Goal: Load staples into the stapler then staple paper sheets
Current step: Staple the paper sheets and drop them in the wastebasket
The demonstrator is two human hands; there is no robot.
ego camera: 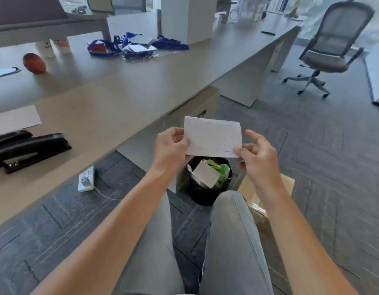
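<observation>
Both hands [171, 145] [256, 158] on level, crosswise paper [213, 136]

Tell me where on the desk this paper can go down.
Bare desk between the stapler, the blue lanyard pile and the front edge. Crowded: the lanyard pile and the left end, with the staplers and a sheet.

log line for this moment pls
both hands: left hand, right hand hold paper | above bin | stapler on desk

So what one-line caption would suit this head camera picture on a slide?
Both hands, left hand and right hand, hold stapled paper above a waste bin; stapler rests on the desk.
</observation>
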